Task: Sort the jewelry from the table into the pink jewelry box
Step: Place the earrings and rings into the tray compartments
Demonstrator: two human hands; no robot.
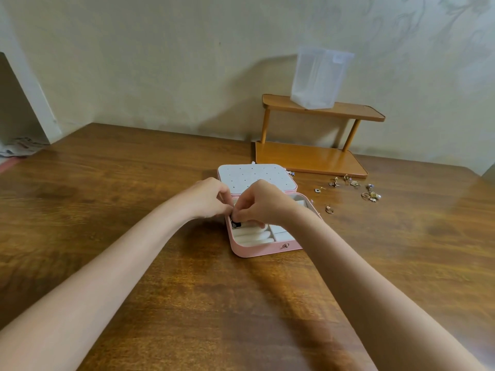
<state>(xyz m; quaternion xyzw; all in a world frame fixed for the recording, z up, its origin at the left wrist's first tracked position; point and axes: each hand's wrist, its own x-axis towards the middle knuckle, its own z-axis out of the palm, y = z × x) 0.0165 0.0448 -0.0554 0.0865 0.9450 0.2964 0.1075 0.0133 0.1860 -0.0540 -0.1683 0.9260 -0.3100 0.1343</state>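
Brown wood grain spreads out under both my forearms, a wide table (134,210) running back to a pale wall. Between my wrists sits the pink jewelry box (263,249), lid (254,176) thrown back flat beyond my knuckles, its grey inner panel dotted with small holes. My left hand (207,198) and right hand (263,202) meet over the near-left corner of the open tray, fingertips curled and pressed close together. Just under them a dark-stoned ring (236,224) sits at the cream ring rolls (254,235), touching the tips of my right fingers; whether I am actually pinching it or only pressing on it I cannot tell, and what my left fingertips grip is hidden.

Off past my right hand, well apart from the box, the loose jewelry (351,190) lies scattered on the wood: small gold pieces, some with pearls, and one gold ring (329,209) nearest my right wrist. Beyond that scatter stands a two-tier wooden shelf (313,156) against the wall, with a frosted plastic container (320,77) on its top tier. Far off beyond my left arm, some crumpled paper (20,147) lies on the floor by a wall opening.
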